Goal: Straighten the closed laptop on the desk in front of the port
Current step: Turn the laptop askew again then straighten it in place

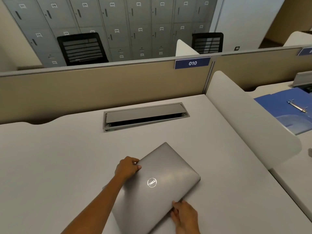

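The white desk (50,157) stood against a tan partition (101,86) bearing a blue "010" label (192,63), with grey lockers (135,22) and black chairs (82,48) behind. A grey cable port (145,115), its flap partly raised, sat recessed in the desk. Near the front edge lay the closed laptop (162,183), skewed. The left hand (127,168) gripped its left edge; the right hand (184,215) pinched its near corner. A blue binder (287,108) lay open on the neighbouring desk.
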Tool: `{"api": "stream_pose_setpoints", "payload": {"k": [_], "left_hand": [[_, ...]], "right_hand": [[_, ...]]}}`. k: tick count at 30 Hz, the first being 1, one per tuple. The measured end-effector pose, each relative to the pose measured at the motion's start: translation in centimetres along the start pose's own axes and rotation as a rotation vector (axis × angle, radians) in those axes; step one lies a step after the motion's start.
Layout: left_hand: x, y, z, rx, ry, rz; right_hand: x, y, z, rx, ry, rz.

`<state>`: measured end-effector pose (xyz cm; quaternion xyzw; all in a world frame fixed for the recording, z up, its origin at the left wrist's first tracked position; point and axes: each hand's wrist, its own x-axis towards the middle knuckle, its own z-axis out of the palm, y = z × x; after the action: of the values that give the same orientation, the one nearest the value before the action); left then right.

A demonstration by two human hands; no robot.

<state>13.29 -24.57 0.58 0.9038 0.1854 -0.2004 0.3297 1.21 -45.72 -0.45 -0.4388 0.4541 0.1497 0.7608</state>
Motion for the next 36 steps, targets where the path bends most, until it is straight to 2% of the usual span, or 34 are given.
{"api": "stream_pose_setpoints", "payload": {"k": [7,16,23,27,31,34,36], "left_hand": [[-3.0,-3.2,-0.7,-0.203,0.064,-0.145],[-6.4,-6.0,1.8,-0.581,0.108,-0.329],[-7.9,-6.5,3.2,-0.669,0.125,-0.358],[-8.1,-6.6,3.2,-0.652,0.113,-0.348],[-7.9,-6.7,2.1,-0.558,0.071,-0.296],[-7.3,-6.5,1.1,-0.333,0.118,-0.222],[-6.7,-5.9,0.5,-0.166,0.181,-0.147]], "right_hand": [[1.2,-4.9,1.4,-0.320,-0.031,-0.145],[3.9,-9.9,4.4,-0.694,-0.147,-0.119],[4.3,-10.6,5.2,-0.813,-0.148,-0.127],[4.1,-10.4,5.3,-0.847,-0.139,-0.149],[3.3,-10.1,4.6,-0.774,-0.162,-0.199],[1.5,-8.8,2.6,-0.702,-0.135,-0.325],[-0.3,-6.5,0.4,-0.543,-0.121,-0.370]]}}
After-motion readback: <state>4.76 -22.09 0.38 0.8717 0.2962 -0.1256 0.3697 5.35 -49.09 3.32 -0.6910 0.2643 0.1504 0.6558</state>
